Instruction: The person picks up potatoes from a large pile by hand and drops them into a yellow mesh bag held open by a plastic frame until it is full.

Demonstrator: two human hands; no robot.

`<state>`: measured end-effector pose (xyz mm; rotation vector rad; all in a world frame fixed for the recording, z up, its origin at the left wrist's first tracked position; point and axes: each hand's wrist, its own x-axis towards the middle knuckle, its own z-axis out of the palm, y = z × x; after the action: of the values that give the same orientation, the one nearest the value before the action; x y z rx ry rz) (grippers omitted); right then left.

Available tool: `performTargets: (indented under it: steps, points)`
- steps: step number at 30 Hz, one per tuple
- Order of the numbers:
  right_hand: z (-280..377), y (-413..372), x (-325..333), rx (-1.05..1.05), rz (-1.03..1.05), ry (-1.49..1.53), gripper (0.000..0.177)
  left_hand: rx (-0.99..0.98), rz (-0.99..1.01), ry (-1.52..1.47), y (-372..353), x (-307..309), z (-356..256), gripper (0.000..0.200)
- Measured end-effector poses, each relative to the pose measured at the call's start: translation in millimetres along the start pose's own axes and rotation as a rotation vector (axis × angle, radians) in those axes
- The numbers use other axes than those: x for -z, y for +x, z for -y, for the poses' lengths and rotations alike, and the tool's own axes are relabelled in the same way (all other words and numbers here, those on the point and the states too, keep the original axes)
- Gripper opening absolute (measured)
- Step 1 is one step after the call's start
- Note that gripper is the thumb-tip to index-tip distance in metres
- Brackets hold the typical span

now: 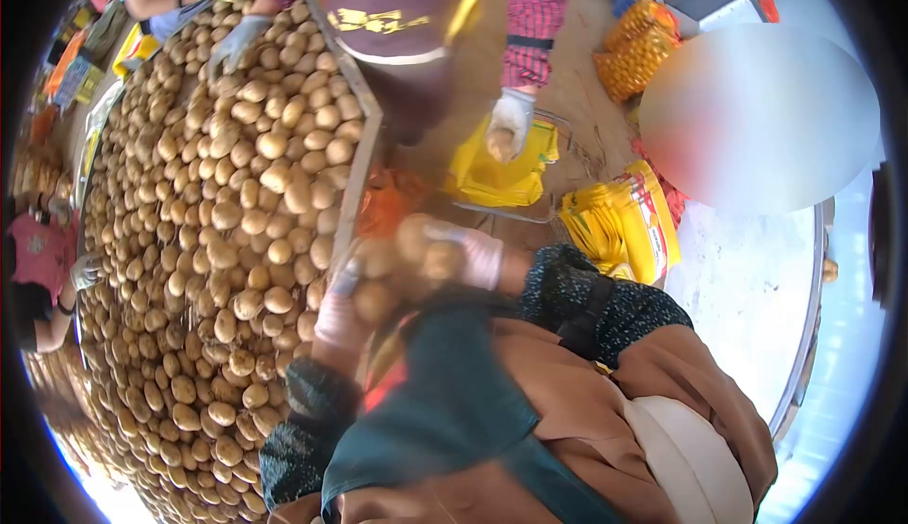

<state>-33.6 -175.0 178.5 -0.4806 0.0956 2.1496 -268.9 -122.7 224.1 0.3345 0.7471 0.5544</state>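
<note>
In front of my apron, both gloved hands are close together with several potatoes [375,302] bunched between them, blurred by motion. My left hand [339,314] comes in by the edge of the potato table and is closed round the potatoes on its side. From the other side my right hand [473,253] reaches in, its fingers curled on a potato [442,261]. To the left lies a wide heap of loose potatoes [222,217], held in by a raised table edge [359,155].
Across from me, a co-worker's gloved hand [511,122] holds a potato over a yellow bag [501,169] in a wire frame. Folded yellow bags [624,221] lie to my right. Behind stands a filled net sack [638,46]. Another gloved hand [87,270] rests at the heap's far left.
</note>
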Motion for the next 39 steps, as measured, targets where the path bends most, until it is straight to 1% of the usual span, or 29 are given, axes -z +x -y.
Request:
performTargets:
  steps: [1, 2, 5, 7, 8, 9, 10, 11, 13, 14, 16, 17, 18, 20, 21, 22, 23, 25, 26, 27, 28, 29, 30, 31, 32, 33, 35, 37, 39]
  points:
    - [8, -20, 21, 0.037, -0.06, 0.079, 0.035, 0.02, 0.037, 0.078, 20, -10, 11, 0.053]
    - [17, -36, 39, 0.114, -0.16, 0.096, 0.035, 0.046, 0.131, 0.047, 38, -26, 21, 0.05]
    - [47, -66, 97, 0.334, -0.427, 0.137, 0.033, 0.21, 0.244, 0.026, 100, -55, 50, 0.049]
    - [64, -80, 113, 0.461, -0.625, 0.171, 0.033, -0.176, 0.443, 0.457, 153, -53, 82, 0.046]
    - [71, -83, 91, 0.52, -0.694, 0.135, 0.037, -0.101, 0.501, 0.398, 155, -68, 81, 0.046]
    - [84, -85, 104, 0.538, -0.733, 0.179, 0.039, -0.023, 0.553, 0.341, 157, -85, 78, 0.046]
    - [99, -87, 127, 0.558, -0.772, 0.225, 0.04, 0.322, 0.552, 0.009, 125, -133, 42, 0.048]
    - [107, -89, 140, 0.577, -0.81, 0.269, 0.042, 0.254, 0.45, 0.155, 131, -125, 47, 0.05]
    - [107, -92, 123, 0.569, -0.812, 0.173, 0.045, 0.164, 0.228, 0.463, 144, -110, 56, 0.055]
    - [106, -88, 115, 0.562, -0.805, 0.123, 0.046, 0.044, 0.282, 0.7, 148, -77, 59, 0.056]
    - [100, -80, 119, 0.53, -0.539, 0.094, 0.047, -0.176, 0.493, 0.906, 119, -47, 40, 0.053]
    - [99, -67, 118, 0.498, -0.384, 0.068, 0.047, -0.182, 0.421, 0.786, 97, -26, 32, 0.05]
    - [96, -58, 91, 0.37, -0.304, 0.046, 0.047, -0.196, 0.352, 0.664, 74, -5, 23, 0.046]
    - [85, -38, 5, 0.169, -0.183, -0.046, 0.044, -0.351, 0.005, 0.772, 37, 62, 25, 0.042]
    - [77, -24, -22, 0.101, -0.157, -0.098, 0.043, -0.378, -0.126, 0.689, 14, 63, 11, 0.034]
    - [68, -2, -29, 0.045, -0.104, -0.128, 0.043, -0.413, -0.253, 0.601, -8, 64, -2, 0.027]
    - [58, 20, -35, -0.01, -0.062, -0.152, 0.044, -0.262, -0.358, 0.072, -40, 46, -18, 0.015]
    - [34, 63, -56, -0.158, -0.06, -0.153, 0.044, -0.586, -0.529, 0.432, -72, 83, -15, 0.02]
    - [24, 79, -82, -0.162, -0.029, -0.332, 0.04, -0.727, -0.632, 0.593, -88, 102, -11, 0.023]
    - [14, 98, -104, -0.247, -0.066, -0.414, 0.038, -0.767, -0.715, 0.678, -101, 115, -13, 0.024]
    - [1, 118, -125, -0.268, -0.078, -0.466, 0.04, -0.801, -0.807, 0.762, -113, 129, -15, 0.026]
    - [-12, 137, -148, -0.288, -0.092, -0.516, 0.041, -0.746, -0.901, 0.814, -128, 133, -19, 0.027]
    - [-24, 152, -178, -0.284, -0.119, -0.571, 0.042, -0.772, -1.013, 1.163, -142, 143, -18, 0.035]
    - [-31, 183, -178, -0.35, -0.051, -0.595, 0.038, -0.776, -1.115, 1.519, -155, 149, -20, 0.044]
    - [-37, 208, -189, -0.323, -0.037, -0.622, 0.036, -0.724, -1.111, 1.616, -167, 138, -31, 0.046]
    - [-42, 229, -205, -0.298, -0.026, -0.647, 0.034, -0.598, -1.183, 1.671, -171, 144, -29, 0.053]
    - [-55, 264, -249, -0.125, 0.028, -0.65, 0.029, -0.42, -1.23, 1.728, -180, 146, -29, 0.06]
    - [-53, 322, -266, 0.003, -0.009, -0.532, 0.026, -0.333, -1.24, 1.687, -180, 150, -26, 0.062]
    - [-28, 388, -260, 0.09, 0.003, -0.52, 0.026, -0.278, -1.246, 1.646, -178, 157, -23, 0.064]
